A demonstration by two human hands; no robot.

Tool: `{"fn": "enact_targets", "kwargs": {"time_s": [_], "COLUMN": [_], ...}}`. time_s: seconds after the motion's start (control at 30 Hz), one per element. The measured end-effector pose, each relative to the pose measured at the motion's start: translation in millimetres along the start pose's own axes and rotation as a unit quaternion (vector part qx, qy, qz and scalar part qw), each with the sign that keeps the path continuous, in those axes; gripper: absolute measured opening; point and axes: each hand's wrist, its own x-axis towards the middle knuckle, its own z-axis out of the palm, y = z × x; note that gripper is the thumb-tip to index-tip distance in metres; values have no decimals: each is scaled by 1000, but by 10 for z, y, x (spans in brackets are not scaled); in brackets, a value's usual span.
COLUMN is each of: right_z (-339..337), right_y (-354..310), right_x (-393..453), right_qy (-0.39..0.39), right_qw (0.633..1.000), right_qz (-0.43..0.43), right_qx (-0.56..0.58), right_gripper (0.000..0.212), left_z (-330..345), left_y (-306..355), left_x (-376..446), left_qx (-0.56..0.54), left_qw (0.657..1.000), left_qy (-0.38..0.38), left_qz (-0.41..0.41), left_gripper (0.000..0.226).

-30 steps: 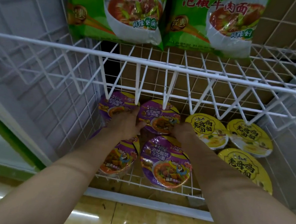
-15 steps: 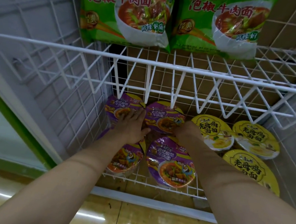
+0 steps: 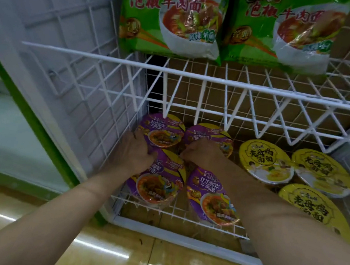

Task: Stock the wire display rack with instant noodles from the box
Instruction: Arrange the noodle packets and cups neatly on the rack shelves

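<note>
Four purple-lidded noodle bowls [image 3: 212, 199] sit lid-up in a square on the white wire rack [image 3: 197, 78], front-left one under the left grip [image 3: 134, 154]; three yellow-lidded bowls [image 3: 266, 161] right of the right grip [image 3: 202, 151].

wire shelf [image 3: 182, 214], purple bowls [image 3: 212, 199], yellow bowls [image 3: 266, 161]

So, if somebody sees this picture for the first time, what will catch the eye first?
Probably the two bare arms reaching into the bottom shelf of the white wire rack, with the left hand and right hand resting on the purple noodle bowls at its left side. Next come the yellow noodle bowls at the right, and the two big green noodle packets standing on the shelf above.
</note>
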Motion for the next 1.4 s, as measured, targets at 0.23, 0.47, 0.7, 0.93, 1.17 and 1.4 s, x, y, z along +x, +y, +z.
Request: {"fn": "enact_targets", "kwargs": {"time_s": [0.23, 0.47, 0.7, 0.93, 1.17, 1.4], "right_z": [93, 143, 216, 216, 233, -41], "right_y": [-139, -165, -174, -272, -204, 236], "right_x": [-10, 7, 84, 33, 96, 118], "right_qy": [-83, -71, -46, -73, -48, 117], "right_qw": [996, 996, 990, 995, 990, 974], "right_qz": [-29, -48, -31, -66, -30, 134], "right_qx": [-29, 20, 127, 25, 129, 143], "right_gripper": [39, 32, 32, 36, 27, 26], "left_z": [-130, -164, -301, -242, -106, -182], "left_y": [-33, -123, -66, -130, -105, 161], "left_x": [-118, -108, -95, -3, 41, 45], "left_qx": [-93, -56, 199, 106, 109, 203], "left_qw": [994, 997, 978, 989, 972, 963], "left_qy": [-42, 44, -43, -20, -102, -106], "left_qz": [-47, -28, 35, 106, 179, 140], "left_gripper": [19, 18, 37, 49, 49, 54]}}
